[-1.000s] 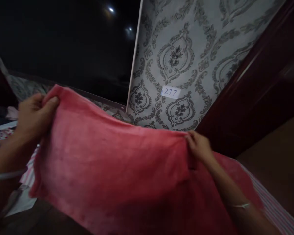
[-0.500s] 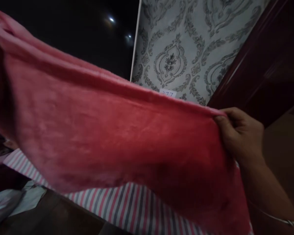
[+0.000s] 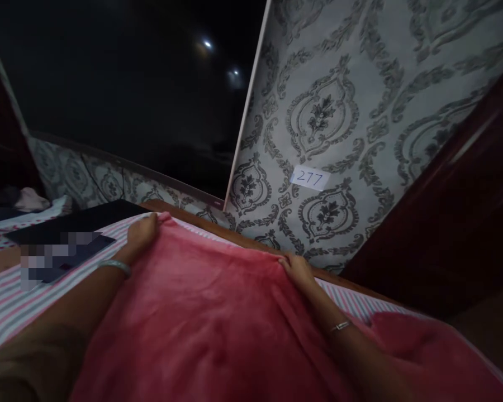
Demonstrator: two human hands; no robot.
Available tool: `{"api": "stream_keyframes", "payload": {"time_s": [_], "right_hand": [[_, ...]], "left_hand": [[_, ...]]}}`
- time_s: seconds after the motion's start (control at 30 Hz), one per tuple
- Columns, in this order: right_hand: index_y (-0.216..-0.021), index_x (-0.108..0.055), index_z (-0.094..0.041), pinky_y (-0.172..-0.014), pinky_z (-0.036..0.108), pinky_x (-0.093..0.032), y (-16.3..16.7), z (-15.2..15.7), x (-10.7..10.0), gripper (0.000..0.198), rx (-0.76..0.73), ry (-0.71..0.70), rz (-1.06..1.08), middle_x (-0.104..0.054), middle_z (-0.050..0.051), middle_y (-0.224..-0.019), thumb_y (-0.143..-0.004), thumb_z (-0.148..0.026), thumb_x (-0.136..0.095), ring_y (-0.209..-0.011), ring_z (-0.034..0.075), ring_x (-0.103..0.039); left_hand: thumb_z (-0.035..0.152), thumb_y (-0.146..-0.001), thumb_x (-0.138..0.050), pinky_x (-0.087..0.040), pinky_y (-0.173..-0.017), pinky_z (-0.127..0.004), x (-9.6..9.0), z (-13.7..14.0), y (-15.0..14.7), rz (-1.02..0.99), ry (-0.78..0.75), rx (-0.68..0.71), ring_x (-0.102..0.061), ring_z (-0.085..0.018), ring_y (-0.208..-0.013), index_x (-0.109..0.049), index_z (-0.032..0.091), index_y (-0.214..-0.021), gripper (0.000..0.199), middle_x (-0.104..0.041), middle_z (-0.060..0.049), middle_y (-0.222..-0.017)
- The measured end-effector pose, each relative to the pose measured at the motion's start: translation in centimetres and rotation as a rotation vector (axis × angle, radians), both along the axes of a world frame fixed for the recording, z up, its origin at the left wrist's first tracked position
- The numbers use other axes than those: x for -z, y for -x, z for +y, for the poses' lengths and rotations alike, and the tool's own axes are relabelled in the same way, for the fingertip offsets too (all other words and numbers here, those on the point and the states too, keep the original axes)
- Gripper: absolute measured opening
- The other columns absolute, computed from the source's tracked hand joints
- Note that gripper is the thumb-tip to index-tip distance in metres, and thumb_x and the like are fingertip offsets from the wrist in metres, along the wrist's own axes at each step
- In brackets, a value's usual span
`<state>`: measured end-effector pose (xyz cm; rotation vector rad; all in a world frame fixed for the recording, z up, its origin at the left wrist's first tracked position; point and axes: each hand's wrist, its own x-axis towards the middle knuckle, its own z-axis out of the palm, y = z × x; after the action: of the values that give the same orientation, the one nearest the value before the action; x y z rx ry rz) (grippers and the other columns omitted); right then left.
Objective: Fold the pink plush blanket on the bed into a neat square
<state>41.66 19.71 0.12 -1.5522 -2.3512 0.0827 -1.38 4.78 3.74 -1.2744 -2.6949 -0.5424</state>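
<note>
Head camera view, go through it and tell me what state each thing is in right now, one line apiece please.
Pink cloth: far edge fairly straight, body creased
Left grip: closed on that far edge
Right grip: closed farther along the same edge
Striped fabric: spread out, partly covered
Screen: dark, with bright spots
Paper label: on the patterned wall, reading 277

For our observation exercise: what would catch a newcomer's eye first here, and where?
The pink cloth dominates the lower middle, its far edge held by the left hand and the right hand. A large dark screen fills the upper left; right of it, a paper marked 277 sits on patterned wallpaper.
</note>
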Motion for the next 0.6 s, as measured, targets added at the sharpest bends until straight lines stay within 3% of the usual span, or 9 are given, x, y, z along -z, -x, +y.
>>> {"api": "stream_keyframes", "payload": {"time_s": [0.07,0.23,0.3,0.5,0.6], "right_hand": [[-0.11,-0.073,-0.019,-0.075,0.03,-0.044,0.8,1.4,0.7,0.029,0.019,0.045,-0.069,-0.076,0.013,-0.1,-0.099,-0.031,-0.049,-0.095,0.025,-0.07],[-0.118,-0.069,-0.02,-0.079,0.029,-0.044,2.4,5.3,-0.3,0.034,0.07,0.032,-0.074,-0.076,0.013,-0.106,-0.102,-0.034,-0.044,-0.102,0.025,-0.07],[-0.119,-0.069,-0.02,-0.081,0.028,-0.045,3.2,6.3,0.1,0.034,0.103,0.057,-0.089,-0.075,0.013,-0.109,-0.103,-0.034,-0.043,-0.106,0.025,-0.069],[-0.123,-0.07,-0.019,-0.086,0.033,-0.048,4.6,7.3,5.4,0.042,0.18,0.228,-0.175,-0.073,0.017,-0.118,-0.104,-0.039,-0.04,-0.11,0.027,-0.069],[-0.127,-0.069,-0.018,-0.088,0.035,-0.049,4.4,7.9,7.0,0.045,0.162,0.231,-0.151,-0.073,0.018,-0.118,-0.104,-0.04,-0.038,-0.111,0.028,-0.069]], "left_hand": [[0.033,-0.102,-0.029,-0.046,-0.084,-0.039,0.9,1.3,1.2,-0.004,0.012,0.002,-0.066,-0.03,-0.104,-0.057,0.008,-0.119,0.041,-0.068,-0.022,-0.12],[0.034,-0.104,-0.02,-0.046,-0.089,-0.042,-0.2,5.5,3.8,0.061,-0.053,-0.021,-0.063,-0.03,-0.109,-0.05,0.008,-0.13,0.048,-0.063,-0.022,-0.128],[0.034,-0.104,-0.019,-0.045,-0.091,-0.043,0.2,7.2,4.4,0.073,-0.058,-0.01,-0.062,-0.03,-0.112,-0.05,0.008,-0.131,0.048,-0.061,-0.021,-0.13],[0.028,-0.101,-0.026,-0.048,-0.089,-0.043,5.8,10.1,5.2,-0.022,0.083,0.01,-0.065,-0.035,-0.112,-0.055,0.01,-0.13,0.045,-0.068,-0.024,-0.121],[0.026,-0.1,-0.025,-0.047,-0.094,-0.044,7.1,10.8,5.4,-0.05,0.114,0.012,-0.063,-0.035,-0.119,-0.055,0.01,-0.131,0.046,-0.066,-0.025,-0.126]]}}
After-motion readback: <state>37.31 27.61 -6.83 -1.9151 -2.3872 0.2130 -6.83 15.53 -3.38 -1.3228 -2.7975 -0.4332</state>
